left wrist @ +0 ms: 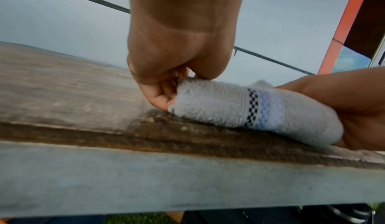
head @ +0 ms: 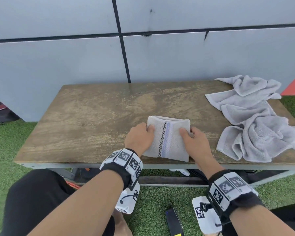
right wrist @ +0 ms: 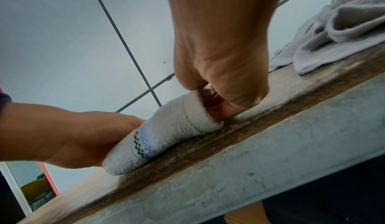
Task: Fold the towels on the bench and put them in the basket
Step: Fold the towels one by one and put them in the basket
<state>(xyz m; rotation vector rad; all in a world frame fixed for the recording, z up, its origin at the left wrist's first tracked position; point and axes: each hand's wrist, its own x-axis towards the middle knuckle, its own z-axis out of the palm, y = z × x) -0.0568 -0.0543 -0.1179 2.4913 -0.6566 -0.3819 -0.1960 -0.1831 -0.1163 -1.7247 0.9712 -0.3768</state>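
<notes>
A small white folded towel with a black check line and a blue stripe lies near the front edge of the wooden bench. My left hand pinches its left side, thumb on top and fingers tucked under the fold. On the other side my right hand grips it the same way. The left wrist view shows the folded towel held between the left hand and the right hand. In the right wrist view the folded towel is slightly lifted at the right hand. No basket is in view.
A heap of crumpled grey towels lies at the bench's right end and shows as grey towels in the right wrist view. A grey panelled wall stands right behind the bench. Green turf and a dark device lie below.
</notes>
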